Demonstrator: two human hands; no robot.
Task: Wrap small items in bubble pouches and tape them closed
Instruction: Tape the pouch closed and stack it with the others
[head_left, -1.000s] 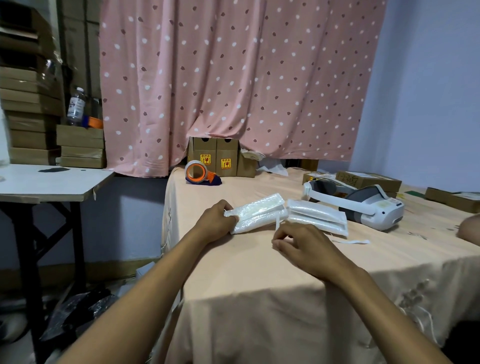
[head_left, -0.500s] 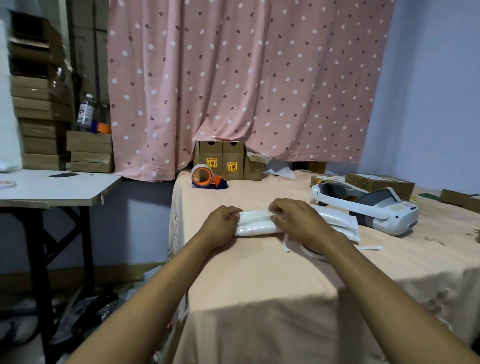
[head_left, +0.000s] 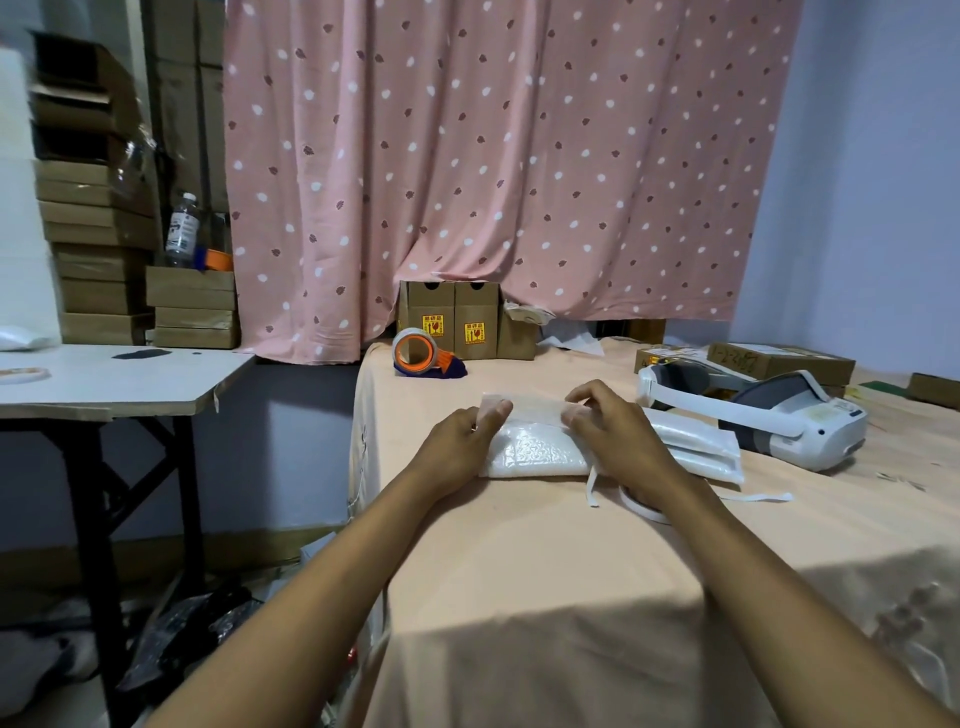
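A white bubble pouch lies on the peach-covered table in front of me. Its translucent top flap stands lifted at the far edge. My left hand pinches the flap's left corner. My right hand pinches the flap's right corner. A second bubble pouch lies just to the right, partly behind my right hand. A small roll of white tape with loose strips sits under my right wrist. An orange tape dispenser rests at the table's far left.
A white headset lies at the right. Small cardboard boxes stand against the pink curtain, and flat boxes sit at far right. A white side table stands left, with stacked cartons and a bottle behind it.
My right hand has moved from the tape strip up to the pouch. Both hands now hold the pouch's flap lifted; the pouch lies flatter and squarer before me.
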